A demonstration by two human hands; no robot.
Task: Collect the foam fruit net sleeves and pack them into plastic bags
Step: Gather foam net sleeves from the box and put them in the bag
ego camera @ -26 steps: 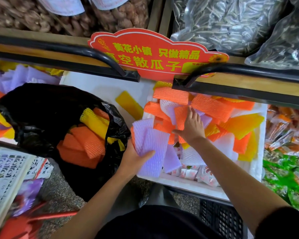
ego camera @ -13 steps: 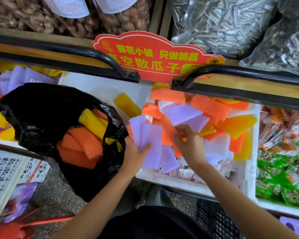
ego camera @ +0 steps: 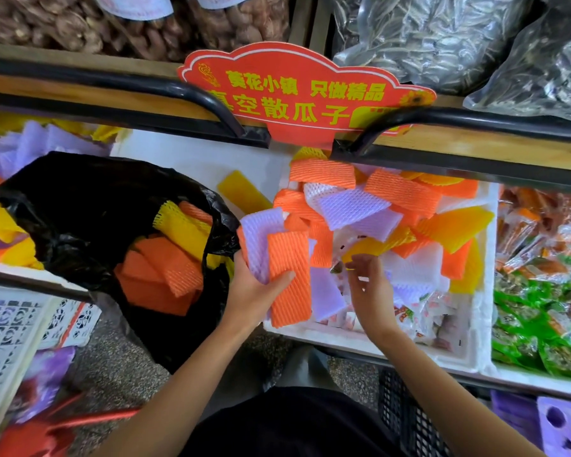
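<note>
Shop stall, white foam tray under a red sign. Left hand clamps a stack of orange and purple net sleeves at the tray's left edge, beside the open black bag, likely for batch dumping. Right hand hovers empty, fingers loosely spread, over loose sleeves.

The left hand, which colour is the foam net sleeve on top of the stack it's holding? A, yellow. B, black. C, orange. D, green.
C: the left hand grips a stack with an orange sleeve facing the camera, and pale purple sleeves behind it.
</note>
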